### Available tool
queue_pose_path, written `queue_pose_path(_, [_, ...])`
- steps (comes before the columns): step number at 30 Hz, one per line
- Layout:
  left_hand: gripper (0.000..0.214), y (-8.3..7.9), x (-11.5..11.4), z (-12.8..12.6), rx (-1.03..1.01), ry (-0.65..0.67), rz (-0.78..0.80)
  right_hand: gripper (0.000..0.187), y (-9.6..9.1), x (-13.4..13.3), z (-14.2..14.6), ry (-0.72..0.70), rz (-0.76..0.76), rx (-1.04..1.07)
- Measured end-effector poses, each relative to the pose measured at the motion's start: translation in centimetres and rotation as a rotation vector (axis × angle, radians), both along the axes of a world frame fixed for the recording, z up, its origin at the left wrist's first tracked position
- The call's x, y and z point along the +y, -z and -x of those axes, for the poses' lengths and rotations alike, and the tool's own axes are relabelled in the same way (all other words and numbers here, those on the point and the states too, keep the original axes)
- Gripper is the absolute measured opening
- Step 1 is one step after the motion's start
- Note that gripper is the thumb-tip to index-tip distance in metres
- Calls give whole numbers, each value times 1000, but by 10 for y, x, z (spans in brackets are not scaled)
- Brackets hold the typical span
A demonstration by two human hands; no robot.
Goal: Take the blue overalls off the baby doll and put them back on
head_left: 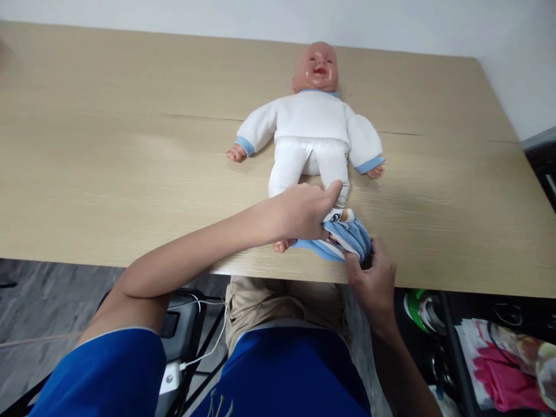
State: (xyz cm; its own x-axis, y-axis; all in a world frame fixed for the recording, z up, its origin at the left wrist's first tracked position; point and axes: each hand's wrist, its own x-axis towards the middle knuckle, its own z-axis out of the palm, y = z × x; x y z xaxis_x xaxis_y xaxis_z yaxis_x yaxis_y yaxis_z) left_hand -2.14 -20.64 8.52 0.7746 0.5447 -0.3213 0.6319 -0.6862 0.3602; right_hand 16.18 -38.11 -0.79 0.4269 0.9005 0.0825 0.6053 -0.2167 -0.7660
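Observation:
A baby doll [311, 119] lies on its back on the table, head away from me, in a white top with blue cuffs and white cloth legs. Blue-and-white striped doll pants [354, 234] are bunched around its lower leg on the right side. My left hand [306, 211] is closed at that leg, gripping the upper edge of the pants, with the thumb lying along the leg. Lower down, my right hand [373, 275] pinches the bunched cloth near the table's front edge. The doll's other bare foot [282, 245] shows below my left wrist.
The wooden table [130, 174] reaches to a white wall [243, 17] at the back. Below its front edge on the right is a dark shelf holding a pink cloth [506, 373] and other items. A white plug with a cable [171, 376] is at lower left.

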Motion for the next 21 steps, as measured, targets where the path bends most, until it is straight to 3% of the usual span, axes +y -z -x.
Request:
queue_pose_path(5, [75,7,7,4,-54,4,60,27,5,2,-2,-45,19,213])
queue_pose_path(9, [75,23,18,11,-326,-9,182,37,10,10,-3,-93,-19,538])
queue_pose_path(12, [69,29,19,17,-496,-28,294,42,12,15,-3,-69,-55,669])
queue_pose_path(17, [66,24,12,27,-580,-69,353,33,10,20,-9,-80,-70,634])
queue_pose_path(21, [49,21,13,31,-568,-76,353,35,10,28,-17,-99,-91,568])
